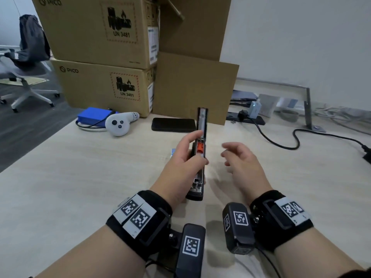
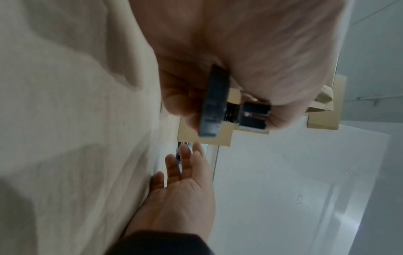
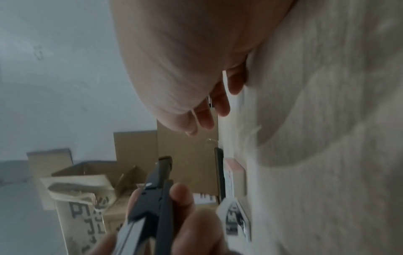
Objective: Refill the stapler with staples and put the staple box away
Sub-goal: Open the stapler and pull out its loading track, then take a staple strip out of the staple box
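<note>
My left hand (image 1: 185, 157) grips a black stapler (image 1: 201, 137) above the pale wooden table (image 1: 80, 187). The stapler is swung open, its lid pointing away from me, and an orange pusher shows in the metal channel. In the left wrist view the stapler (image 2: 214, 103) sits end-on between the thumb and curled fingers. My right hand (image 1: 236, 157) hovers just right of the stapler with relaxed fingers, holding nothing. The same hand (image 2: 185, 189) shows an empty palm in the left wrist view. A small blue-and-white staple box (image 1: 172, 153) lies on the table, mostly hidden behind my left hand.
Stacked cardboard boxes (image 1: 100, 37) stand at the back of the table. In front of them lie a black phone (image 1: 173, 124), a white controller (image 1: 118, 125) and a blue pack (image 1: 94, 115). A black cable (image 1: 281, 144) snakes across the right side. An office chair (image 1: 26, 63) stands far left.
</note>
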